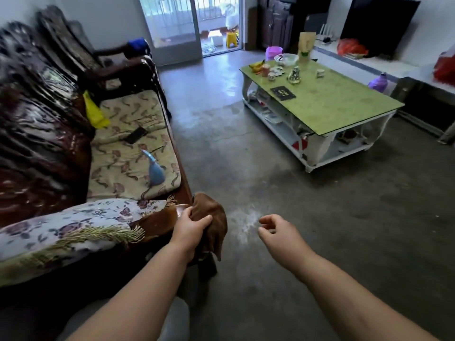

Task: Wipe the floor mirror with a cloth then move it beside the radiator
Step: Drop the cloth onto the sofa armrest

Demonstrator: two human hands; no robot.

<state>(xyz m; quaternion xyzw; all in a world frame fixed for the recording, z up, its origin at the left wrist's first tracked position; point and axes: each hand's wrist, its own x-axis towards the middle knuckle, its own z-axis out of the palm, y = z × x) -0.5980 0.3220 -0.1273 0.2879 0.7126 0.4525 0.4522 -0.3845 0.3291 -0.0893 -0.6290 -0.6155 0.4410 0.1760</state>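
Note:
A brown cloth [213, 219] hangs over the wooden armrest end of the sofa [128, 153]. My left hand [190, 228] grips the cloth at its top, thumb and fingers curled into the fabric. My right hand [277, 230] hovers over the bare concrete floor to the right of the cloth, fingers loosely curled and holding nothing. No floor mirror and no radiator show in this view.
A green-topped coffee table [344, 112] with cups, a bowl and bananas stands at the right. The sofa with patterned cushions fills the left. A blue spray bottle [155, 169] lies on the seat. A glass balcony door [172, 25] is at the back.

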